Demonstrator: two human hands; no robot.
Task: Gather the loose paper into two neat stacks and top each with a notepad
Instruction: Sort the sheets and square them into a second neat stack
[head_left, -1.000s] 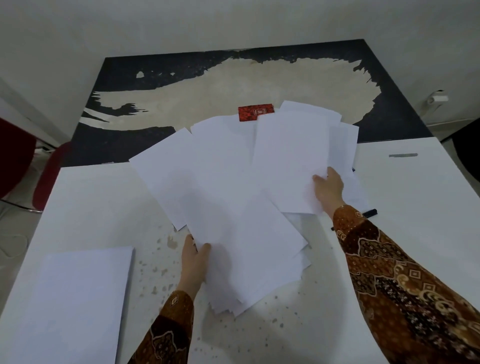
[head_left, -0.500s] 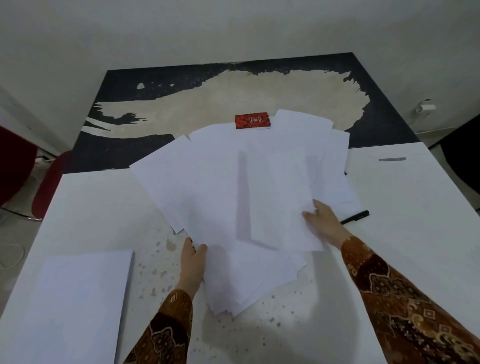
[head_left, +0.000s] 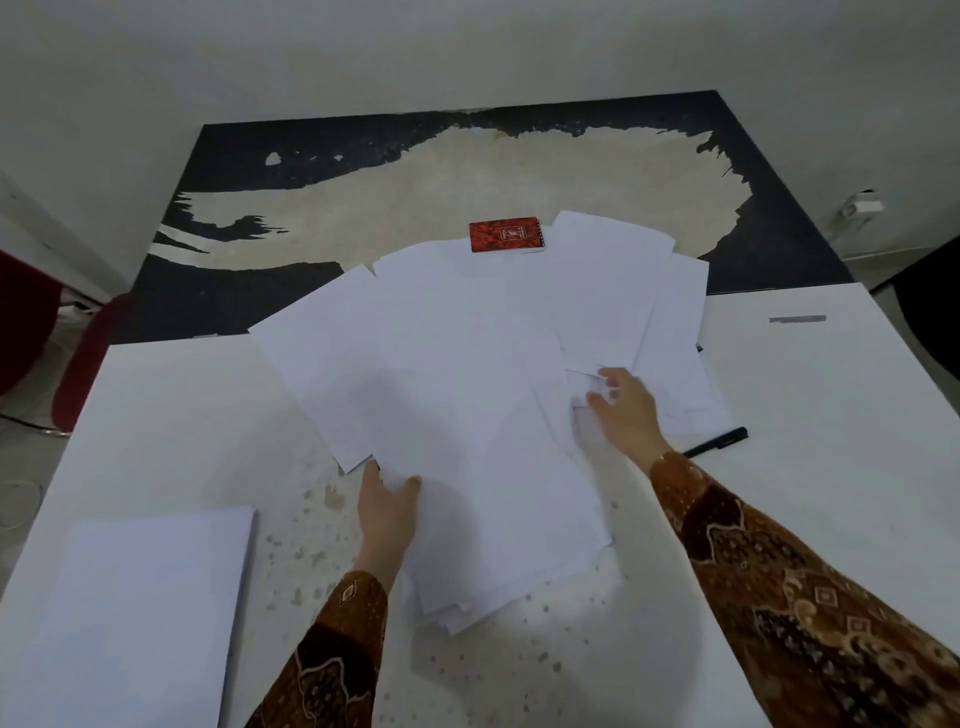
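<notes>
The left hand (head_left: 387, 512) pinches the near edge of the fanned loose paper (head_left: 467, 389) mid-table; the right hand (head_left: 623, 408), fingers spread, rests on sheets — they may slide, crumple, or nudge the red notepad (head_left: 506, 235) at the far edge.

Hidden and cut-off parts

The black pen (head_left: 719, 441) near the table's right edge is partly covered by loose paper (head_left: 467, 389) and the right hand (head_left: 626, 410). The neat stack (head_left: 140, 613) at the near left corner runs off the bottom edge. The red notepad (head_left: 506, 235) cover print is too small to read.
</notes>
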